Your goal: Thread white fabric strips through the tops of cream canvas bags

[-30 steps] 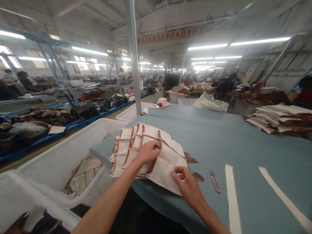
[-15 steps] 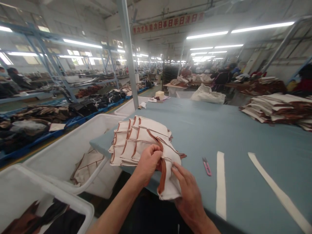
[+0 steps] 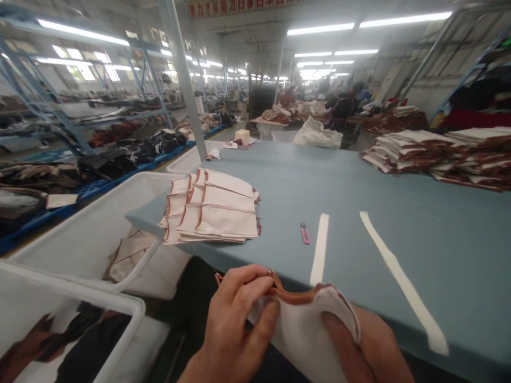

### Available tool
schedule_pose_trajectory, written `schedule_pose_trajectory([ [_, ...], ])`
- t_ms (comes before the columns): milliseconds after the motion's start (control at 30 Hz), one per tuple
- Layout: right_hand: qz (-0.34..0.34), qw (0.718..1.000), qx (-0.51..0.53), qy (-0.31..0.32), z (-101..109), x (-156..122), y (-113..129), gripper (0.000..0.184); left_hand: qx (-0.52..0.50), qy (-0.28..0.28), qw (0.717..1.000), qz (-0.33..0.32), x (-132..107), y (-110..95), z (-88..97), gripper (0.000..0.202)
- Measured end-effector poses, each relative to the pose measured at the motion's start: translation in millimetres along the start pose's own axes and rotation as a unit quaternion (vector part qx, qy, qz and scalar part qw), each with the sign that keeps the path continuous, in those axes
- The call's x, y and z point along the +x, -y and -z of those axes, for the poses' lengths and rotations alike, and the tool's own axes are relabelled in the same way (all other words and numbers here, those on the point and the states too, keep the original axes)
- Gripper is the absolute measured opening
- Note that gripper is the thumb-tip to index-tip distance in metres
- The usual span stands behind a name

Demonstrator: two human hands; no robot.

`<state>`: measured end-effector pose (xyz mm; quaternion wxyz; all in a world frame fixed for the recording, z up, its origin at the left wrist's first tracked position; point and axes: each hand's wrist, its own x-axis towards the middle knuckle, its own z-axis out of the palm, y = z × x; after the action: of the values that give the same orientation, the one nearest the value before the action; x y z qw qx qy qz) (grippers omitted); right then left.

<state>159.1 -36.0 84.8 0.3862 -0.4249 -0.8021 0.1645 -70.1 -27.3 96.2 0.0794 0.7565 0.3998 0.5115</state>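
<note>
The cream canvas piece with brown leather edging (image 3: 303,332) is held up in front of the near edge of the blue-grey worktop (image 3: 359,197), off its surface and just below it in the view. The left hand (image 3: 235,324) pinches the piece at its brown rim, thumb on the near face and fingers curled over the top. The right hand (image 3: 373,354) grips it from the other side, thumb pressed onto the cloth and fingers behind it. The folds are blurred, so it may be a small pouch or a flat panel.

Beyond the hands, at the near left corner of the worktop, lies a fanned stack of matching cream pieces with brown trim (image 3: 215,210). To its right, near the near edge, lie small pink thread snips (image 3: 304,233). Just beside them is a short white fabric strip (image 3: 319,247), and a longer white fabric strip (image 3: 399,276) runs aslant farther right. Piles of cream and brown pieces (image 3: 431,151) fill the far right corner. A white plastic tub (image 3: 99,229) stands against the left edge, with cloth inside.
</note>
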Motion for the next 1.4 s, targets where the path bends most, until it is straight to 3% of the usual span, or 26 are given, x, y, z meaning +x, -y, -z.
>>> schedule_pose_trajectory([
  [133,-0.018,0.996,-0.075,0.034,12.0,-18.7,8.8,0.031,-0.072,0.014,0.993,0.097,-16.9,-22.4,-13.0,0.021],
  [267,0.015,0.988,-0.15,0.037,8.0,-28.2,2.9,0.032,-0.14,0.132,0.96,0.205,-16.4,-30.2,-11.3,0.006],
  [367,0.016,0.983,-0.15,0.101,-1.8,-35.6,-0.7,0.03,-0.129,0.199,0.93,0.279,-15.0,-29.0,-10.1,0.01],
  [433,-0.013,0.982,-0.111,0.15,-6.2,-39.9,1.7,0.026,-0.157,0.23,0.904,0.323,-17.1,-27.4,-9.9,0.016],
  [533,-0.111,0.975,-0.01,0.194,-7.1,-40.8,10.7,0.015,-0.198,0.258,0.877,0.355,-24.2,-27.6,-10.5,0.024],
  [633,-0.239,0.946,0.12,0.186,-6.9,-33.8,18.3,0.008,-0.19,0.279,0.871,0.356,-30.7,-32.1,-11.8,0.024],
  [700,-0.287,0.918,0.207,0.177,-8.9,-28.0,19.6,0.011,-0.189,0.289,0.868,0.356,-32.8,-35.9,-12.5,0.023],
  [933,-0.319,0.816,0.418,0.24,-17.9,-26.7,4.8,0.044,-0.183,0.296,0.856,0.382,-36.2,-40.8,-10.5,0.023],
  [1067,-0.325,0.785,0.463,0.254,-17.8,-31.9,-2.2,0.047,-0.206,0.298,0.843,0.398,-37.6,-40.9,-12.2,0.023],
  [1133,-0.33,0.789,0.453,0.252,-16.8,-33.0,-2.7,0.042,-0.215,0.296,0.839,0.402,-36.9,-41.0,-14.4,0.023],
  [1300,-0.315,0.863,0.341,0.199,-15.0,-33.4,3.2,0.024,-0.251,0.282,0.816,0.438,-34.9,-39.9,-24.3,0.024],
  [1400,-0.313,0.886,0.296,0.169,-15.9,-35.0,8.1,0.019,-0.26,0.257,0.807,0.464,-37.3,-37.9,-32.0,0.028],
])
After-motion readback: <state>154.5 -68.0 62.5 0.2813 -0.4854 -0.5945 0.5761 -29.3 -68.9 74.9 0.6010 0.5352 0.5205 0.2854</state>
